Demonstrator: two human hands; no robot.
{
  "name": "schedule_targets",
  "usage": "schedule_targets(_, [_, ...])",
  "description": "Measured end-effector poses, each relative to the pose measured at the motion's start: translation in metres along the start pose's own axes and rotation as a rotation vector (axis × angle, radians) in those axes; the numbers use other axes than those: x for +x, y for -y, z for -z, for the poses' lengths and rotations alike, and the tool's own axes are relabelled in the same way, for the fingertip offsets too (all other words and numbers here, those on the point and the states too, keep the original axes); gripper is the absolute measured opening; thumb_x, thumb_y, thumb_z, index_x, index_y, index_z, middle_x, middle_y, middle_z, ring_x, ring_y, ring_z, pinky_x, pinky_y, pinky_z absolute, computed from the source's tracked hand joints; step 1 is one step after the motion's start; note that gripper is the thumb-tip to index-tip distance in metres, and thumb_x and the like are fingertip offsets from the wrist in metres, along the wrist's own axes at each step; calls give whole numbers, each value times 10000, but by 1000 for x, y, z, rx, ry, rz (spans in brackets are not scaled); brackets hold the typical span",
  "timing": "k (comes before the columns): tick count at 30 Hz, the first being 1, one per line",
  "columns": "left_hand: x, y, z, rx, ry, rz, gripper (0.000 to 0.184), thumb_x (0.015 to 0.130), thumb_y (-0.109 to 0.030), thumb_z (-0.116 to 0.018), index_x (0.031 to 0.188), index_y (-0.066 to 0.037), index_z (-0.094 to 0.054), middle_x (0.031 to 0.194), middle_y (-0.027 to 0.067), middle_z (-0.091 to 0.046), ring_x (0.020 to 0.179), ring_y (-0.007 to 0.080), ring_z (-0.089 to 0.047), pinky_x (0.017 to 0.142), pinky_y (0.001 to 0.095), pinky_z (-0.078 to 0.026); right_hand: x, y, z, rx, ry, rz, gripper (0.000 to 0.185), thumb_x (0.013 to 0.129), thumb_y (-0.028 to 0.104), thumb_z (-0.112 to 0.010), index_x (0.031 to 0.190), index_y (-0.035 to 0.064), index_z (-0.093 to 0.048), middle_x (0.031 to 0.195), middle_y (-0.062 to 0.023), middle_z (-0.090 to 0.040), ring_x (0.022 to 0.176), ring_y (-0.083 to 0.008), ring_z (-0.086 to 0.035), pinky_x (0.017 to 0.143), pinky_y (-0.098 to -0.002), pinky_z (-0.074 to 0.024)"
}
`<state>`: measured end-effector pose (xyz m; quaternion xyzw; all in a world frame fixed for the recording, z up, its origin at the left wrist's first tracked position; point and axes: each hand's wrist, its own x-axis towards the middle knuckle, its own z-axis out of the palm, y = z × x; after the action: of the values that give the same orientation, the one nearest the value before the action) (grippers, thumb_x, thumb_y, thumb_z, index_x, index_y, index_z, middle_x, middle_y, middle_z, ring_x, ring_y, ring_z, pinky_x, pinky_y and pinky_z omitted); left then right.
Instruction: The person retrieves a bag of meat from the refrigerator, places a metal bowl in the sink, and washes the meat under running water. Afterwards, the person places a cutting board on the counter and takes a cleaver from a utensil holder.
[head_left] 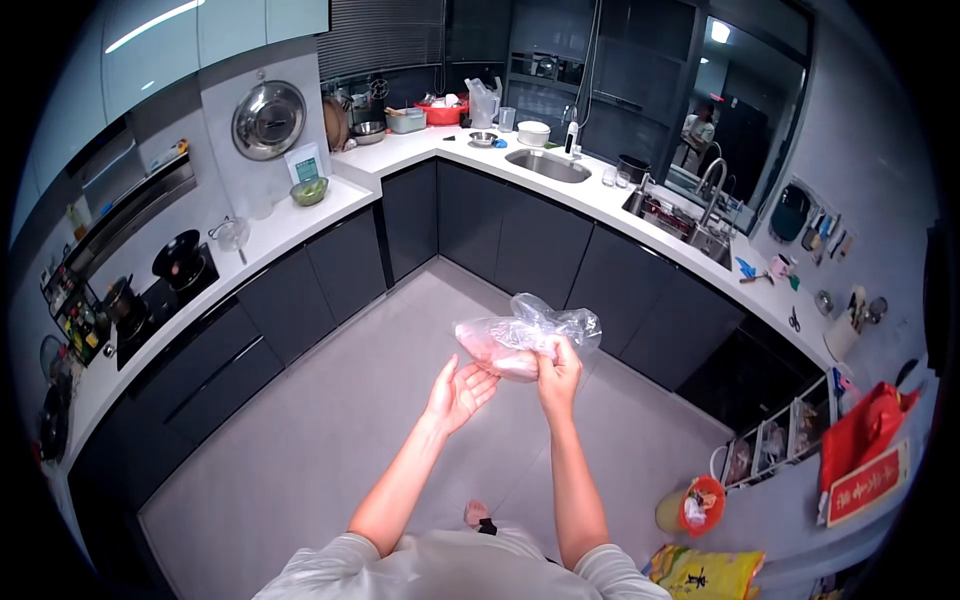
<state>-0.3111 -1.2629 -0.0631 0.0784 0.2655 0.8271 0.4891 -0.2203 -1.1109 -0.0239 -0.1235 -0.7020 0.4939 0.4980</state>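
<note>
My right hand [560, 372] is closed round the gathered neck of a clear plastic bag [548, 322] in front of me, above the floor. Inside the bag lies something pale pink that looks like raw meat [500, 348]; its exact kind is hard to make out through the plastic. My left hand [462, 393] is palm up with the fingers stretched out, just below and left of the bag's filled end. Whether its fingertips touch the plastic I cannot tell.
A white counter [345, 195] runs round the kitchen, with a stove and wok [178, 258] at left, a green bowl [309, 190], a small sink [548, 167] and a larger sink [665, 215] at right. Low at right stand a bin [692, 508] and a yellow sack [706, 574].
</note>
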Motion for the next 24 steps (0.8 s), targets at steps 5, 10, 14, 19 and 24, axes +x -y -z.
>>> schedule_targets(5, [114,-56,17,-35,4,-32,679,921,-501,-351,1304,60,-342,1303,211,-444,1221,297,-435,1016,406,-359,101,-56,-46,42,57,-35,75,797,12,-556,869,0,-574,772,-54,-585,719,-120,-540,640,-258,-429])
schedule_targets(10, [216,-102,39,-46,-26,-28,668,922,-511,-340,1295,42,-368,1292,192,-464,1215,284,-442,1014,395,-355,183,-130,-94,51,48,-31,59,817,13,-553,870,2,-578,754,-21,-570,692,-80,-508,603,-229,-403])
schedule_targets(14, [315,-151,71,-17,4,4,660,919,-528,-338,1284,20,-390,1292,168,-471,1203,260,-452,1004,381,-356,256,-196,-142,-5,10,41,40,841,20,-554,869,12,-582,716,46,-541,618,-16,-447,515,-187,-357])
schedule_targets(19, [436,-222,91,-61,13,55,646,923,-527,-330,1274,10,-404,1296,152,-467,1200,256,-452,995,385,-361,360,-266,-204,-15,-14,-85,70,812,36,-571,870,-1,-586,739,-36,-583,686,-96,-515,612,-250,-413])
schedule_targets(24, [539,-292,99,-47,8,59,633,931,-505,-324,1286,14,-398,1305,175,-450,1234,290,-416,1032,415,-324,454,-311,-258,-10,-30,-135,69,811,40,-574,865,-1,-587,712,-26,-571,659,-87,-501,594,-246,-411])
